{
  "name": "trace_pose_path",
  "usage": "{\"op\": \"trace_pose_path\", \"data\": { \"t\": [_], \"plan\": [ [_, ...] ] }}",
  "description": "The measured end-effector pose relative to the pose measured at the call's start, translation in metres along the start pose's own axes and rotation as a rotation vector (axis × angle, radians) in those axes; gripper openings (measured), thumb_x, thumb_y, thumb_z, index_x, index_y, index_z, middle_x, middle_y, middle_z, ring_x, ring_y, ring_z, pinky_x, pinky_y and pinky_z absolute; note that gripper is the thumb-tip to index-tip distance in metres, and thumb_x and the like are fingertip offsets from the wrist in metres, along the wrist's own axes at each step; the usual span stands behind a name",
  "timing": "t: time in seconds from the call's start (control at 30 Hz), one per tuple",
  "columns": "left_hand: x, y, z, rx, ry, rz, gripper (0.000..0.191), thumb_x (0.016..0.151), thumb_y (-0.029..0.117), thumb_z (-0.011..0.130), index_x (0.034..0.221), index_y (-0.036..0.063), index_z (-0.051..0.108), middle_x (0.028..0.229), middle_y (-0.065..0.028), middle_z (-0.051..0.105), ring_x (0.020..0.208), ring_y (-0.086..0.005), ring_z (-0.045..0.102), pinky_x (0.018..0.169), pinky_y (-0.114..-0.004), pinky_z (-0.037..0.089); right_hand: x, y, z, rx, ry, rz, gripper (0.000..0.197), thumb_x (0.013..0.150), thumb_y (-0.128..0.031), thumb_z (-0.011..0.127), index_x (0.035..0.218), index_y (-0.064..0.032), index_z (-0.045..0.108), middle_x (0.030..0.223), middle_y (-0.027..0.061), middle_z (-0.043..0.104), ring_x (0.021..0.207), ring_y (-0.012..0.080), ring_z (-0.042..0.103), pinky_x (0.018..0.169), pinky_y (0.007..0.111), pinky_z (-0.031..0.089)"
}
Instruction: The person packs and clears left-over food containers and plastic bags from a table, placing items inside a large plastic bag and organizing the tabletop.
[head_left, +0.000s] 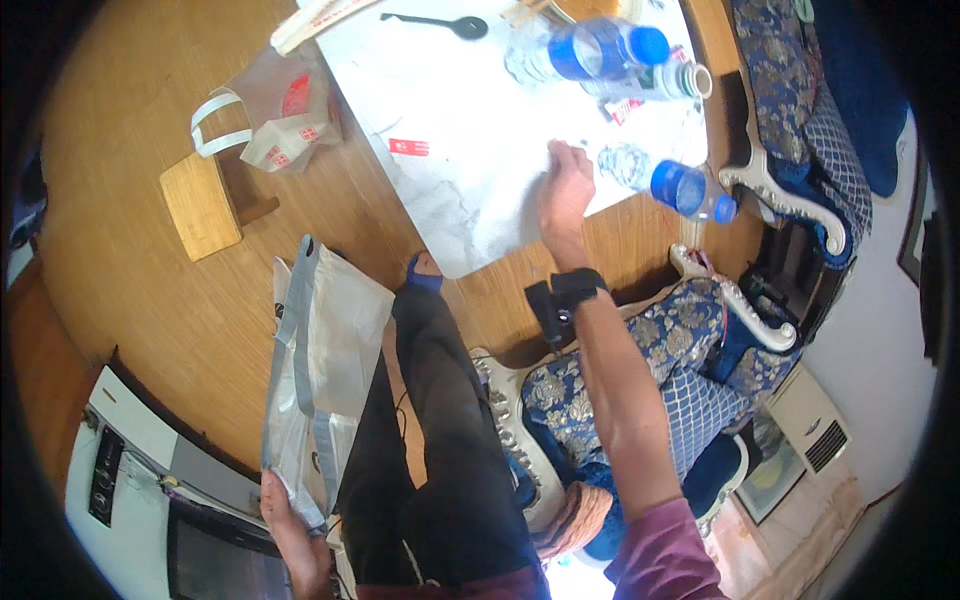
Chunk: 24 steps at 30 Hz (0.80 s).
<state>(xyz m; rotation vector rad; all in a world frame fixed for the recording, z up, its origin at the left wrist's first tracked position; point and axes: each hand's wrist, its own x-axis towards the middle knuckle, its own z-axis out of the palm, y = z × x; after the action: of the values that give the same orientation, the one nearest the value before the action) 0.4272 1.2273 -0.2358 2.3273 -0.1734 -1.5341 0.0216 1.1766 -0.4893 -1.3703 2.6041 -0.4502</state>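
Observation:
My left hand (289, 529) grips the lower end of a translucent white plastic bag (349, 330) with grey edges. Over the white marbled table (465, 202) is my right hand (568, 184), its fingers bent down at the tabletop; whether they pinch anything is hidden. Just beside it lies a clear plastic bottle with a blue label and cap (679, 187). Farther back, another blue-capped bottle (592, 51) lies against a bottle with a white rim (679, 80). A red-and-white packet (409, 147) rests near the table's left edge, and a black plastic spoon (450, 25) lies at the back.
A small wooden stool (201, 208) and a translucent bag with white handles (292, 112) stand on the wooden floor left of the table. Upholstered armchairs with carved silver arms (757, 322) are at the right. A white cabinet-like appliance (127, 480) stands at lower left.

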Motion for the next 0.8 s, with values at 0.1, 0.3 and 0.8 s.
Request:
{"op": "trace_pose_path", "data": {
  "t": [0.1,0.3,0.8],
  "plan": [
    [-0.002,0.008,0.01,0.034,0.115,-0.033,0.038,0.094,0.034,0.046,0.114,0.0023,0.05,0.102,-0.0038,0.056,0.09,-0.0142,0.054,0.079,-0.029,0.044,-0.026,-0.022,0.01,0.168,-0.029,0.026,0.029,0.074,0.004,0.05,0.1,-0.0035,0.061,0.101,0.0147,0.06,0.094,0.0325,0.054,0.08,0.038,0.045],
    [-0.011,0.01,0.009,0.024,0.041,0.027,0.038,0.094,0.033,0.045,0.113,0.0008,0.051,0.101,-0.0053,0.057,0.091,-0.0147,0.055,0.08,-0.029,0.044,-0.065,-0.031,0.01,0.112,-0.152,-0.152,0.029,0.073,0.003,0.052,0.1,-0.0022,0.061,0.102,0.0142,0.06,0.093,0.0326,0.055,0.08,0.038,0.046],
    [0.02,0.002,0.021,-0.029,0.012,0.136,0.044,0.096,0.033,0.042,0.123,-0.0017,0.043,0.117,-0.0104,0.051,0.105,-0.0177,0.05,0.092,-0.032,0.038,-0.107,-0.057,0.011,0.302,-0.376,-0.24,0.024,0.076,0.002,0.055,0.096,-0.0064,0.064,0.099,0.0108,0.061,0.091,0.0255,0.059,0.077,0.031,0.05]
  ]
}}
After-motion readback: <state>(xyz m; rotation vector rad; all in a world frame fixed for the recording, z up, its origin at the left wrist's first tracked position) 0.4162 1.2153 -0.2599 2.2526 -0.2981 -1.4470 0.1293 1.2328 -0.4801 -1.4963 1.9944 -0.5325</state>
